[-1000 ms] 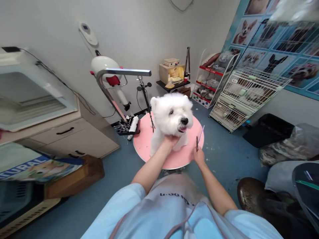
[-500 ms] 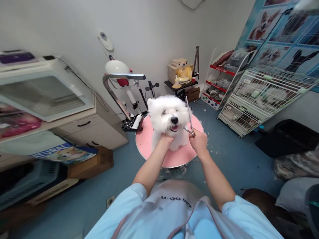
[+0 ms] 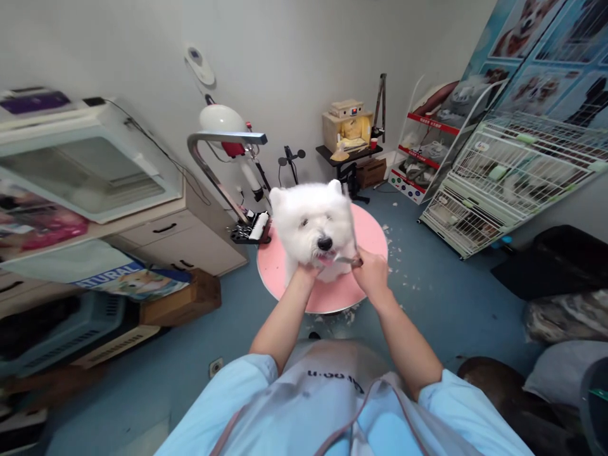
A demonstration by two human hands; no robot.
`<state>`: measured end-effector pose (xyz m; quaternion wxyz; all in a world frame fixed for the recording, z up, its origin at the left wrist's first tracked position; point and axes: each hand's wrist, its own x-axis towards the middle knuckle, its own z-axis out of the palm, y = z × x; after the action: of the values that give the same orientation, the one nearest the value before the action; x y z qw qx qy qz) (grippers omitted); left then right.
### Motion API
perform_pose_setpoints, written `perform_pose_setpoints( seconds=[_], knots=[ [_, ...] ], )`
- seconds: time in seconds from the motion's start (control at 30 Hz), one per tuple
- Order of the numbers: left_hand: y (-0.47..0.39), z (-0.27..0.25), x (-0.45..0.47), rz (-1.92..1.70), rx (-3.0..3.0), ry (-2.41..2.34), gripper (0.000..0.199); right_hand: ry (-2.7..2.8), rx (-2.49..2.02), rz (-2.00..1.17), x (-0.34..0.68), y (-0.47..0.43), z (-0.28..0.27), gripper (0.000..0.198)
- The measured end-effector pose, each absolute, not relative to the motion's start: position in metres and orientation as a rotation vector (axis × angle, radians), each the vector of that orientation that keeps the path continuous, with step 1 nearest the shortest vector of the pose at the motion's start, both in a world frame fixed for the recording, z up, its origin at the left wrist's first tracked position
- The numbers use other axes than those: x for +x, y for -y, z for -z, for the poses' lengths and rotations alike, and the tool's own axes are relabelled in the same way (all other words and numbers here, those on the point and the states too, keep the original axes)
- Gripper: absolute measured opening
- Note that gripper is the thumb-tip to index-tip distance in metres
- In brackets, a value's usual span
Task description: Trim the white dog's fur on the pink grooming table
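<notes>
A fluffy white dog [image 3: 311, 218] sits on a round pink grooming table [image 3: 375, 237], facing me with its mouth a little open. My left hand [image 3: 308, 271] is under its chin, gripping there; the fingers are mostly hidden in the fur. Beside the dog's cheek, on the right, my right hand [image 3: 371, 271] is closed around the handles of grooming scissors [image 3: 350, 260]. One blade points at the mouth; the other part, long and thin, rises along the side of the head, blurred.
A steel grooming arm [image 3: 228, 137] with a tool tray [image 3: 249, 234] stands left of the table. Cabinets [image 3: 156, 231] line the left side. Wire cages [image 3: 494, 171] and a white rack [image 3: 420, 152] stand at right. Fur clippings [image 3: 403, 269] lie on the floor.
The dog's head has tipped and shifted slightly left, with both ears now showing. My right hand has moved left, and the scissors are nearer the dog's mouth. My left hand stays under the chin.
</notes>
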<state>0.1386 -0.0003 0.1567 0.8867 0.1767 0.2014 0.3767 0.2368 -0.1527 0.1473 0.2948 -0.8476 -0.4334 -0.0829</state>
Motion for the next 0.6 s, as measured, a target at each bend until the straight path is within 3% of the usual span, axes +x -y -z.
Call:
perform_pose_setpoints(
  seconds=[0.1, 0.27, 0.6],
  knots=[
    [-0.004, -0.147, 0.135, -0.791, 0.258, -0.373, 0.052, 0.957, -2.359, 0.243, 0.245, 0.155, -0.141, 0.028],
    [-0.008, -0.140, 0.130, -0.781, 0.239, -0.409, 0.057, 1.308, -2.169, 0.260, 0.240, 0.156, -0.132, 0.037],
    [-0.004, -0.149, 0.119, -0.734, 0.295, -0.381, 0.057, 0.862, -2.250, 0.176, 0.277, 0.154, -0.156, 0.034]
  ],
)
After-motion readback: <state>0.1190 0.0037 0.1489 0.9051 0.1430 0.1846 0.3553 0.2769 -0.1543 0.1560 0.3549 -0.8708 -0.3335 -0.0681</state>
